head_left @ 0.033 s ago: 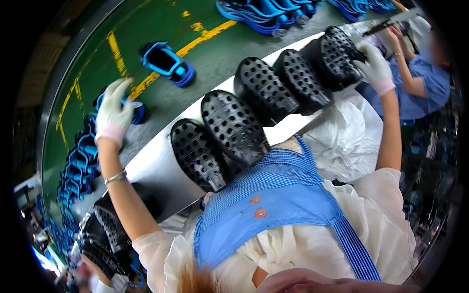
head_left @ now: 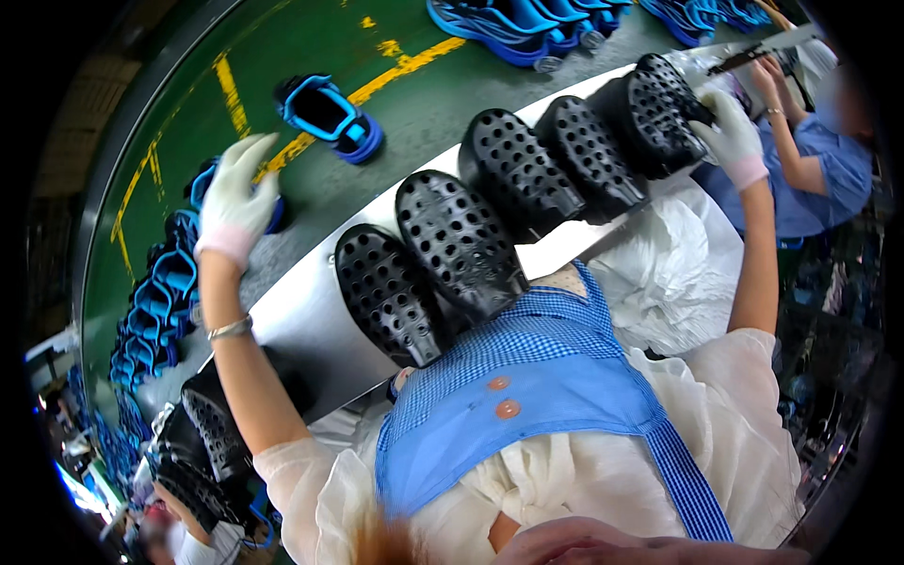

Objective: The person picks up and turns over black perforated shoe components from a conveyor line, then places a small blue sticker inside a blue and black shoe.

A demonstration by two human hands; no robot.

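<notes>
Over the green conveyor surface, my left hand (head_left: pixel 237 202) in a white glove has its fingers apart and nothing in them. Beneath and beside it, partly hidden, is a blue-and-black shoe (head_left: pixel 201 181). Another such shoe (head_left: pixel 330 118) stands farther right on the green surface. My right hand (head_left: pixel 733 134), also gloved, grips the edge of the rightmost black perforated shoe-shaped block (head_left: pixel 664 108); its fingertips are partly hidden. Several similar blocks stand in a slanting row before me, among them a wide one (head_left: pixel 461 240) and a narrower one (head_left: pixel 386 292).
A pale metal ledge (head_left: pixel 311 330) runs under the blocks. Rows of blue shoes (head_left: pixel 155 301) line the left, with more blue shoes (head_left: pixel 513 28) at the far side. White plastic sheeting (head_left: pixel 659 254) bunches at right. A co-worker in blue (head_left: pixel 800 179) stands beyond it.
My left hand has shifted slightly up and to the right, its fingers leaning more to the right. My right hand stays at the same block. The whole view has shifted slightly.
</notes>
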